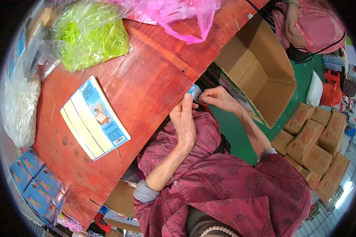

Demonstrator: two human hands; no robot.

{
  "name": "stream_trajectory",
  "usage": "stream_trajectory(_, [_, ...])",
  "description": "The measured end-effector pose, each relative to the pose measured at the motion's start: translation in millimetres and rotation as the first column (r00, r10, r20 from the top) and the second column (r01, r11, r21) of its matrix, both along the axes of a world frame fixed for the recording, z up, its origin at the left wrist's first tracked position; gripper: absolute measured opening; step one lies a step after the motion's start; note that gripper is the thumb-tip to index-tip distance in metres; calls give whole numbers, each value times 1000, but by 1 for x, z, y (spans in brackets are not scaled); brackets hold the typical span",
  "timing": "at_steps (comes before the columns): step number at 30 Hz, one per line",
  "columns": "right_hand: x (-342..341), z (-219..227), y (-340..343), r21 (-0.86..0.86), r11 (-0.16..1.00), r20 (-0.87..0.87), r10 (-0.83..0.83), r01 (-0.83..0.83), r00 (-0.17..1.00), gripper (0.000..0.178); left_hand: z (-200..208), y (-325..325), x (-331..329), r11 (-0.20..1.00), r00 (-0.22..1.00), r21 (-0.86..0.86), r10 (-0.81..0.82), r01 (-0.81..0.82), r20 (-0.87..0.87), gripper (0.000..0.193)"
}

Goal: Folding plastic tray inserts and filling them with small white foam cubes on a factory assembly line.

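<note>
A small blue printed piece, perhaps a folded carton (193, 91), is held just off the table's edge, above my lap. My left hand (183, 123) is closed on it, thumb pointing up along its near side. Beside it my right hand (220, 98) pinches with thumb and forefinger at the piece's right edge; what lies between those fingertips is too small to make out. On the table to the left lies a flat stack of printed card sheets (94, 118), blue, white and pale yellow, with scored lines.
The red wooden table (154, 75) carries a clear bag of yellow-green strips (93, 37) and a pink plastic bag (201, 23). An open cardboard box (261, 71) stands right of the table. Stacked brown cartons (310, 138) are at right; blue boxes (37, 181) at left. Another person's hand (292, 29) shows.
</note>
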State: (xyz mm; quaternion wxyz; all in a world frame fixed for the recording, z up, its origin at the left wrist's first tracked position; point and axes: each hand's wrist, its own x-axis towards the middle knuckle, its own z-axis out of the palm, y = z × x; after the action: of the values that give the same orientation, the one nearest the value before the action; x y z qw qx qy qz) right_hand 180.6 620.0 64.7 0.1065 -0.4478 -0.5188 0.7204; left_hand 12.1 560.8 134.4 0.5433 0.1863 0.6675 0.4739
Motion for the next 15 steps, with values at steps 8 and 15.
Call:
stream_trajectory(8, [1, -7, -1, -18, 997, -6, -70, 70, 998, 19, -6, 1, 8, 982, 982, 106, 145, -158, 124, 34])
stream_trajectory(15, [-2, 14, -2, 554, 831, 273, -246, 57, 930, 16, -4, 2, 10, 985, 985, 81, 144, -152, 99, 33])
